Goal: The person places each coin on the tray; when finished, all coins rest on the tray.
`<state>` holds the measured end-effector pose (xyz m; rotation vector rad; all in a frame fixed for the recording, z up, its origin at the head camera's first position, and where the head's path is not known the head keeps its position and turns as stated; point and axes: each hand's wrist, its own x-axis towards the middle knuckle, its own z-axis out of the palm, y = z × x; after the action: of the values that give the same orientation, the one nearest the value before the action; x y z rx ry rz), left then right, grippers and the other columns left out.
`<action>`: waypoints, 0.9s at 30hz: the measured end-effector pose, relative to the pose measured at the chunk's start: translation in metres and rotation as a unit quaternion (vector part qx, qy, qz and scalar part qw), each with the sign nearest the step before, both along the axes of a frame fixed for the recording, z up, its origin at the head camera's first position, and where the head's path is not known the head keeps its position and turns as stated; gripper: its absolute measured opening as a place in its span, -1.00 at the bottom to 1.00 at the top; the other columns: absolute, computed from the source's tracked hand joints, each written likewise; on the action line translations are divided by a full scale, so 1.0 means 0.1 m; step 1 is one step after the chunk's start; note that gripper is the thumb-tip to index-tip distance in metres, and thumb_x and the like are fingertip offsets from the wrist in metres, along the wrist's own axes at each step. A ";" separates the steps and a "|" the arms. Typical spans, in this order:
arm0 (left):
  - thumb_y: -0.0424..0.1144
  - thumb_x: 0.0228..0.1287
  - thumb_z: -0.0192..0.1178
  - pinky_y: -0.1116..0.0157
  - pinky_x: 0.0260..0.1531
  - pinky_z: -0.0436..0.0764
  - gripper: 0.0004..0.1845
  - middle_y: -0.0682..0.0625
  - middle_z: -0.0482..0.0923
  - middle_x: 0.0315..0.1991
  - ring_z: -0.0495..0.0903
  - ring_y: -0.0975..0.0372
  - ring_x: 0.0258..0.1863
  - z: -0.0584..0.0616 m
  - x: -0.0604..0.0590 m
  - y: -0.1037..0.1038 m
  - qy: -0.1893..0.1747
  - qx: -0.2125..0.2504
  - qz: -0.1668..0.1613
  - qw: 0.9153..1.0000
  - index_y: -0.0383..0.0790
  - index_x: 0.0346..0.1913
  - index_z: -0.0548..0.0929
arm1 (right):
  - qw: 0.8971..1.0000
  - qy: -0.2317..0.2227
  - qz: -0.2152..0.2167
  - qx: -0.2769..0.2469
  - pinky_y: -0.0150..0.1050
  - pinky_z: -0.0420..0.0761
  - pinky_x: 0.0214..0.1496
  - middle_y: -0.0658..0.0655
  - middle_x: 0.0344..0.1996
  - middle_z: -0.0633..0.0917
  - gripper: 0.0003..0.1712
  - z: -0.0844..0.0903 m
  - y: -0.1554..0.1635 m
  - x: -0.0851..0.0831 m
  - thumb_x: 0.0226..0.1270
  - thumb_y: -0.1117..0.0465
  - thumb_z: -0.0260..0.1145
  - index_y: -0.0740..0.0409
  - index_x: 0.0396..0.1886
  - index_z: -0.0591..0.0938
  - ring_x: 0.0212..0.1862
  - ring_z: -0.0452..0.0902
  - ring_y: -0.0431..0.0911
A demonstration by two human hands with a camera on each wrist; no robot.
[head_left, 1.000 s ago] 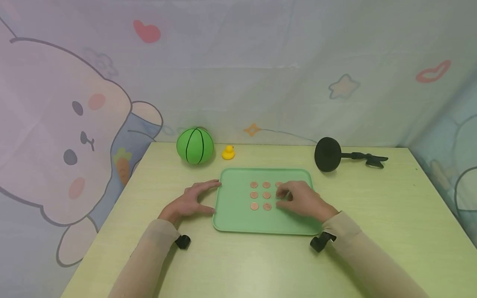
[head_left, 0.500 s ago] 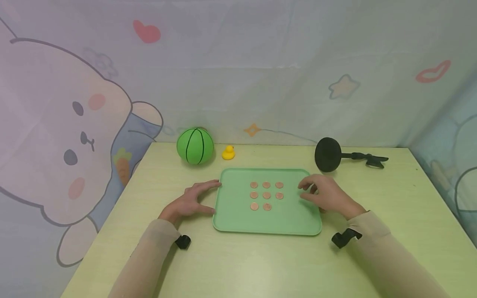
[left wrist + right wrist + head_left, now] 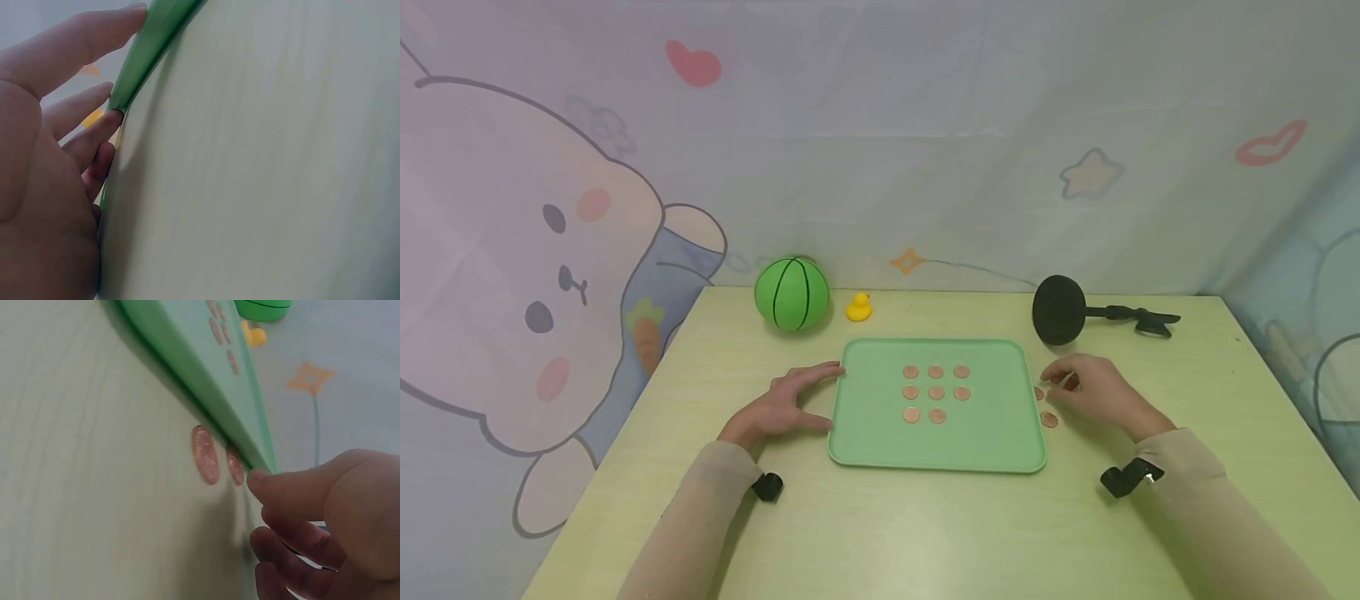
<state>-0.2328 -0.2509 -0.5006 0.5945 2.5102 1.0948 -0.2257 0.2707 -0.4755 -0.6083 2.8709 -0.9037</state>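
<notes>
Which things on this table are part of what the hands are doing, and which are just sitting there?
In use:
green tray, left hand touching its edge
eight coins on the tray
loose coins beside the tray, at the right hand

Just lying about:
green ball
yellow duck
black stand

We cannot tell whether the right hand pinches a coin; its fingers cover it partly. The tray runs off the right wrist view's top edge, blurred.
</notes>
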 end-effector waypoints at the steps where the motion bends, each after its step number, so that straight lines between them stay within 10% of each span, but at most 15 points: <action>1: -0.06 0.09 0.62 -0.24 0.52 -0.21 -0.04 0.13 0.16 0.65 0.06 0.01 0.59 0.00 0.00 0.00 0.000 0.000 0.000 1.000 0.25 0.57 0.40 | 1.000 -0.007 0.002 -0.002 -0.03 0.69 -0.08 0.13 -0.20 0.80 -0.77 -0.02 0.01 0.00 0.31 0.36 0.45 0.30 -0.05 0.78 -0.20 0.72 -0.02; 27: -0.04 0.08 0.62 -0.26 0.52 -0.19 -0.05 0.15 0.16 0.65 0.07 0.01 0.59 -0.02 0.00 0.00 0.002 -0.005 -0.003 1.000 0.27 0.56 0.40 | 1.000 -0.022 0.020 0.006 -0.12 0.65 -0.14 0.05 -0.25 0.78 -0.83 -0.03 -0.06 -0.04 0.35 0.29 0.47 0.16 -0.08 0.82 -0.26 0.64 -0.14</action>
<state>-0.2331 -0.2512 -0.5022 0.6015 2.5152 1.0798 -0.2296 0.2647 -0.4788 -0.6334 2.8120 -0.8833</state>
